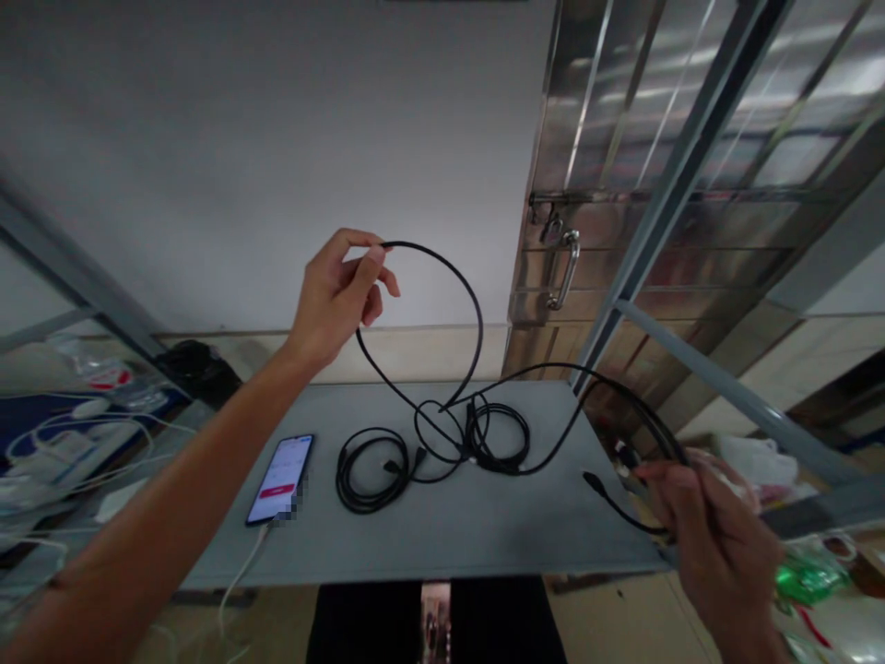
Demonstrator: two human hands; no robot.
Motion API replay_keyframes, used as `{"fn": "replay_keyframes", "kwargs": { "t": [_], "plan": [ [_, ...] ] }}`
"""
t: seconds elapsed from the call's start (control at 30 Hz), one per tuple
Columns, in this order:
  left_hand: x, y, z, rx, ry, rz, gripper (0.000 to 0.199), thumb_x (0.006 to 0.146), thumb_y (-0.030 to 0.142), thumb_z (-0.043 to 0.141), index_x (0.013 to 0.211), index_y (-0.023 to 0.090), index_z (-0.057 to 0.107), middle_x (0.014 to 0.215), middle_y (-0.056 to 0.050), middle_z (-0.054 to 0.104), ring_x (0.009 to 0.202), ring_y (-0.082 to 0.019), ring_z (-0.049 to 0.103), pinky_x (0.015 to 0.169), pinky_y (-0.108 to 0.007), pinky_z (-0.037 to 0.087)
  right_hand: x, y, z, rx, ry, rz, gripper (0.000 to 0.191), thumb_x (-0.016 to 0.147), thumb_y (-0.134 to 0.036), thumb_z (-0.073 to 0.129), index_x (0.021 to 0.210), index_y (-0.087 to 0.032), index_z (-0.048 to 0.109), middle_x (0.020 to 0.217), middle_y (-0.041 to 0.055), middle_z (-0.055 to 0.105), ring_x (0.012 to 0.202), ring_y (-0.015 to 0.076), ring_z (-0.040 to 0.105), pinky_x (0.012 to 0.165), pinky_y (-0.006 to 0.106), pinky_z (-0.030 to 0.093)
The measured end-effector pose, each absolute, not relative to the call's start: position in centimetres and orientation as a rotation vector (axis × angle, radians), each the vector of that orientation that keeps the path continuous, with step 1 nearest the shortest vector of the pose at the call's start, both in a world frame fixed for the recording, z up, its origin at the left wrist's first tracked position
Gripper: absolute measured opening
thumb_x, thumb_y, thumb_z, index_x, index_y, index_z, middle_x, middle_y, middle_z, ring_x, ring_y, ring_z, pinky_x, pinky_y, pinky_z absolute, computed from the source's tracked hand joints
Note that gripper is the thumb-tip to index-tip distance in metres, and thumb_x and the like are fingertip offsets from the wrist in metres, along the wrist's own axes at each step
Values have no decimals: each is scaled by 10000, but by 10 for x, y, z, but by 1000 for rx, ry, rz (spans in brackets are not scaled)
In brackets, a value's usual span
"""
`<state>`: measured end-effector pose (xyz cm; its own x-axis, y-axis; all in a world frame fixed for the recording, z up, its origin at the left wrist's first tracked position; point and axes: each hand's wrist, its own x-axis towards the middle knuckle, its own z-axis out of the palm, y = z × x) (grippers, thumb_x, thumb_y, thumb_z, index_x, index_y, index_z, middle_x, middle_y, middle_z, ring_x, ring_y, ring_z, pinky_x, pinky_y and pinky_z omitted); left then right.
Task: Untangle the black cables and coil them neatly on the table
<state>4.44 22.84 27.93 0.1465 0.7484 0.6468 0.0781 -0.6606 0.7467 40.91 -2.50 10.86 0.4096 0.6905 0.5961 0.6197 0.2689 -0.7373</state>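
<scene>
Dim, greyish light. Wall (277, 138) darkens toward ten o'clock. Streaky glare on metal door (608, 138), one to two o'clock. Phone screen (283, 472) glows at eight, corner pixelated. Right hand (715, 544) soft at four; edges stretched, smeary.

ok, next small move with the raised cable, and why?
Probably ease the left hand up slightly, right hand steady. The raised cable drops from the left fingers to crossing strands beside the right-side coil; a gentle lift may show whether it snags.

Room (type unclear) — metal frame (661, 205), padlocked door (605, 254)
</scene>
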Motion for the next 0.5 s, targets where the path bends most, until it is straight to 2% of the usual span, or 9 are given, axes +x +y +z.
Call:
{"fn": "replay_keyframes", "kwargs": {
  "t": [0.1, 0.2, 0.27, 0.33, 0.43, 0.5],
  "plan": [
    [63, 216, 295, 1932, 711, 1721, 243, 1061, 579, 752, 1149, 360, 696, 706, 28, 661, 607, -143, 606, 471, -253, 373, 407, -16, 105, -1466, -1521, 47, 390, 1153, -527, 591, 1006, -239, 810, 740, 9, 639, 641, 174, 596, 630, 282, 503],
    [82, 215, 317, 2008, 653, 1824, 293, 1057, 639, 742, 1128, 357, 703, 879, -1, 723, 749, -174, 678, 545, -273, 419, 399, -7, 91, -1488, -1578, 216, 432, 1170, -544, 543, 932, -236, 729, 752, 3, 651, 657, 176, 627, 662, 282, 519],
    [92, 222, 333, 2071, 562, 1932, 289, 1086, 612, 717, 1081, 324, 707, 1041, -2, 753, 711, -141, 662, 561, -279, 413, 396, -4, 75, -1516, -1596, 378, 454, 1180, -560, 517, 882, -244, 650, 717, -10, 631, 639, 176, 626, 647, 284, 508],
    [99, 234, 349, 2096, 432, 2050, 261, 1119, 525, 706, 1040, 277, 689, 1119, 15, 745, 652, -79, 627, 546, -258, 387, 394, -4, 57, -1541, -1595, 494, 462, 1186, -569, 500, 863, -253, 600, 724, -7, 645, 667, 186, 655, 683, 295, 526],
    [100, 251, 371, 2063, 329, 2163, 200, 1163, 372, 664, 1020, 233, 640, 1111, 40, 707, 606, -5, 571, 476, -212, 305, 397, -6, 38, -1536, -1552, 546, 445, 1179, -593, 493, 950, -250, 661, 878, 40, 743, 814, 218, 732, 785, 324, 583],
    [98, 257, 380, 2035, 366, 2186, 194, 1180, 357, 632, 1033, 233, 611, 1117, 62, 688, 619, 8, 553, 448, -192, 278, 400, -8, 31, -1528, -1495, 555, 445, 1166, -620, 499, 1059, -244, 712, 977, 68, 783, 895, 235, 762, 813, 336, 612]
  ]
}}
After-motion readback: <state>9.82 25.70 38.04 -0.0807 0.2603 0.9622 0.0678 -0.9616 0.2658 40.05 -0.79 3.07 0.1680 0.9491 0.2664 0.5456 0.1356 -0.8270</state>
